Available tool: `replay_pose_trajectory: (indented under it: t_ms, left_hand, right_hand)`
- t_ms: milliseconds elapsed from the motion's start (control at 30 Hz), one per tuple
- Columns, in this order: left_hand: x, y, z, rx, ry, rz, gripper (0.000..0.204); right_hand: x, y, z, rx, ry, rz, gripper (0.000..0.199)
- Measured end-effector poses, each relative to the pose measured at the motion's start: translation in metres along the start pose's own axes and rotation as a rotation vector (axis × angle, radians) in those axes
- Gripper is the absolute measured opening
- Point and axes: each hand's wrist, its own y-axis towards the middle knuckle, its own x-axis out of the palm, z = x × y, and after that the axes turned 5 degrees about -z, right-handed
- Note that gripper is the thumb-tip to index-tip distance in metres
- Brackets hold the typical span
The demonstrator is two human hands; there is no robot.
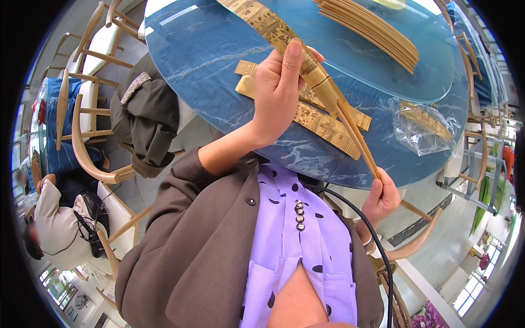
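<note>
My left hand (279,93) is closed around a long gold patterned paper sleeve (273,27), held above the blue marble table (219,71). A pair of light wooden chopsticks (358,139) sticks out of the sleeve's lower end. My right hand (383,197) pinches the free end of these chopsticks near the table's edge. Under my left hand, several more gold sleeves (325,126) lie flat on the table.
A row of bare chopsticks (372,27) lies on the glass turntable (383,71). A clear plastic bag (421,123) with gold sleeves sits to the right. Wooden chairs (90,136) stand at the left, one draped with a dark jacket (145,117). Another person (54,224) sits at lower left.
</note>
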Motion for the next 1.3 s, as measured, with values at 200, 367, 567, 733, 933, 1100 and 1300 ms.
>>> replay_pose_trajectory:
  t_ms: [200, 367, 567, 733, 933, 1100, 1300]
  left_hand:
    - [-0.001, -0.004, -0.014, 0.090, 0.166, -0.013, 0.042]
    - [0.004, -0.007, -0.013, 0.135, 0.101, 0.036, 0.038]
    - [0.012, -0.026, -0.018, 0.030, 0.152, -0.089, 0.035]
    - [0.005, -0.014, -0.020, 0.036, 0.043, -0.036, 0.034]
    - [0.007, -0.012, -0.017, 0.129, 0.127, -0.013, 0.032]
    - [0.015, -0.028, -0.020, 0.044, 0.102, -0.083, 0.030]
    - [0.013, -0.028, -0.018, 0.000, -0.015, -0.098, 0.030]
  right_hand:
    - [0.004, -0.004, 0.001, 0.000, 0.008, 0.045, 0.024]
    - [0.005, -0.002, -0.002, -0.035, -0.013, 0.040, 0.025]
    - [0.010, 0.005, -0.009, 0.007, -0.032, 0.034, 0.023]
    - [0.011, 0.004, -0.008, 0.017, -0.008, 0.043, 0.021]
    - [0.014, 0.001, -0.009, 0.010, -0.005, 0.040, 0.020]
    - [0.022, 0.006, -0.013, -0.035, -0.048, 0.050, 0.020]
    - [0.021, 0.005, -0.012, -0.015, -0.055, 0.030, 0.020]
